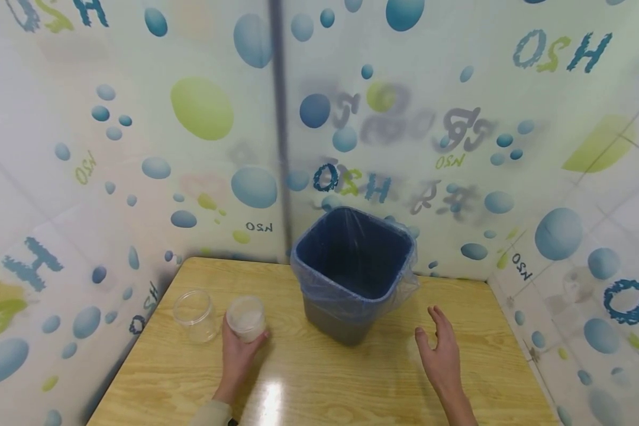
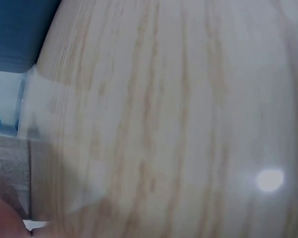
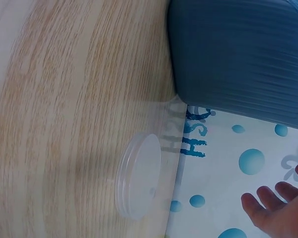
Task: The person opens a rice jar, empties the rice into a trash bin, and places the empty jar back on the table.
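On the left of the table, my left hand (image 1: 238, 357) grips a clear round jar (image 1: 247, 322) with whitish contents. In the left wrist view only a fingertip (image 2: 5, 218) and part of the jar (image 2: 10, 168) with a greyish filling show at the lower left. Just left of that hand stands a second clear jar (image 1: 196, 319), open at the top and seemingly without contents. My right hand (image 1: 443, 355) hovers to the right of the bin, fingers spread and holding nothing. A translucent round lid, or a stack of them (image 3: 138, 176), lies on the table in the right wrist view.
A dark blue bin (image 1: 330, 319) with a clear plastic liner (image 1: 404, 290) stands at the back middle of the wooden table (image 1: 319, 378). Behind and beside the table hang walls (image 1: 207, 160) patterned with bubbles and H2O lettering.
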Demonstrator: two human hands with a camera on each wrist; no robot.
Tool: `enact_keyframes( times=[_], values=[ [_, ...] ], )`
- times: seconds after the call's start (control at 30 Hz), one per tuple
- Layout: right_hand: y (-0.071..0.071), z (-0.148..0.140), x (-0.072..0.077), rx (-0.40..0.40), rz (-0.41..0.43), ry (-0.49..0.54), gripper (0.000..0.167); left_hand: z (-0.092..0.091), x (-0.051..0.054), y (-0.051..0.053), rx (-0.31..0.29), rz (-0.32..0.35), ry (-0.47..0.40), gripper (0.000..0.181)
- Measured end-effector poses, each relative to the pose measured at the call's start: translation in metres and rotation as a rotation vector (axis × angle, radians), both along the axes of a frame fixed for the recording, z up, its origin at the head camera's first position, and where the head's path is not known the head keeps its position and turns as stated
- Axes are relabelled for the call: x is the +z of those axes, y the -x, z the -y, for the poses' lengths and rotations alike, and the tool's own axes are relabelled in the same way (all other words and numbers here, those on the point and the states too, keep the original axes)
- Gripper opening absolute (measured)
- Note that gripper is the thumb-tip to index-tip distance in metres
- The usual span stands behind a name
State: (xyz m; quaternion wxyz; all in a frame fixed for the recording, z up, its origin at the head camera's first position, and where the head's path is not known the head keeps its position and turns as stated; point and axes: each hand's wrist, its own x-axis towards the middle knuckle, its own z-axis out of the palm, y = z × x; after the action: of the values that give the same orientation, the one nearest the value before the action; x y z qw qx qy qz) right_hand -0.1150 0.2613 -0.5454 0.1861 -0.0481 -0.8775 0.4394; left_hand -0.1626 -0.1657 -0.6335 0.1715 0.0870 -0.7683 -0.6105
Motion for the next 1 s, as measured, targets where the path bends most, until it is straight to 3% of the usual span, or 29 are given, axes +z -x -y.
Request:
enact_keyframes(
  times=[0.4, 1.0],
  values=[
    [-0.0004, -0.0004, -0.0003, 0.011, 0.035, 0.001, 0.059, -0.0029, -0.0046, 0.0013, 0.066, 0.015, 0.039, 0.103],
    [-0.0027, 0.0001, -0.0024, 0.015, 0.006, -0.002, 0.059, 0.0006, 0.0011, -0.0036, 0.039, 0.066, 0.022, 0.094]
  ],
)
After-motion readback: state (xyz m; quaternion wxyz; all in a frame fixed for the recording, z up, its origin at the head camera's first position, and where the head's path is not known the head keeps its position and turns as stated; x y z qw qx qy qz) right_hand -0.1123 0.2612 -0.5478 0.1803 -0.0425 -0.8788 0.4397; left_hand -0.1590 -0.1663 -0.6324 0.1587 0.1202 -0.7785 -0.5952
